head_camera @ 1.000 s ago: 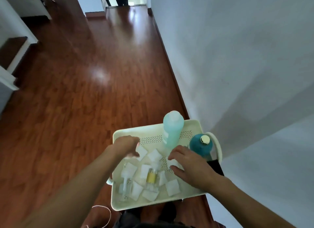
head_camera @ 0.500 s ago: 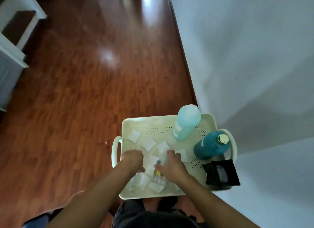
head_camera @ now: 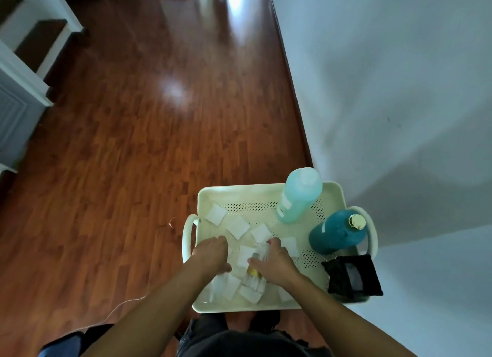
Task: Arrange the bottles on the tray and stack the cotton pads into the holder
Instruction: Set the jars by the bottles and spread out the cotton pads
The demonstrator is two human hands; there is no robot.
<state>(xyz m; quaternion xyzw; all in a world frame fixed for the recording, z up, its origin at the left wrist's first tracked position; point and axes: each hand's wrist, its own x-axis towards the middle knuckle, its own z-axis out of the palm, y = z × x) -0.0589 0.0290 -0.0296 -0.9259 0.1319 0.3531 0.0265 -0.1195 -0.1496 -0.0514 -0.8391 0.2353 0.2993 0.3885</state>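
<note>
Hands nearer; scattered white pads

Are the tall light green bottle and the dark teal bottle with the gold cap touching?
Apart. The head view shows bare cream tray floor between the light green bottle and the dark teal bottle.

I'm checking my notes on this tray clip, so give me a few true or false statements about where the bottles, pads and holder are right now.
1. The light green bottle stands at the tray's far side. True.
2. The teal bottle lies flat among the pads. False: it stands at the tray's right side, clear of them.
3. Cotton pads lie scattered on the tray. True.
4. The black holder sits at the tray's far left corner. False: it is at the near right corner.
5. Both hands are off the tray. False: the left hand and right hand are down over the pads.
</note>
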